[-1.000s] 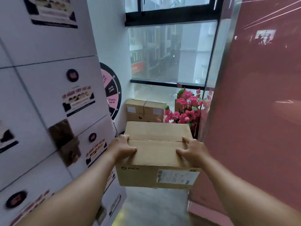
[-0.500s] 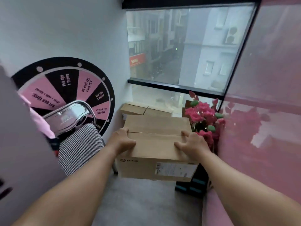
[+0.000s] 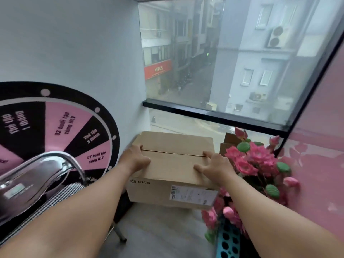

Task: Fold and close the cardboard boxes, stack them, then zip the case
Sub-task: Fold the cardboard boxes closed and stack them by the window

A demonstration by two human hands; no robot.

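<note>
A closed brown cardboard box (image 3: 173, 164) with a PICO logo and a white label on its front sits between my two hands, in the corner below the window. Its two top flaps meet in a seam across the lid. My left hand (image 3: 136, 159) grips the box's left top edge, thumb on the lid. My right hand (image 3: 214, 164) grips the right top edge, fingers spread over the lid. The box hides whatever is under it. The corner of another cardboard box (image 3: 229, 143) shows behind the flowers. No case is in view.
Pink artificial flowers (image 3: 255, 164) crowd the box's right side, above a blue perforated object (image 3: 228, 241). A chrome chair (image 3: 46, 175) with a checked seat stands at the left, under a pink-and-black prize wheel (image 3: 74, 127). A pink wall (image 3: 316, 164) closes off the right; grey floor (image 3: 158, 229) lies below.
I have walked forward with the box, past the white lockers, to the window corner. The box now covers the cardboard boxes seen on the floor earlier. My grip is unchanged.
</note>
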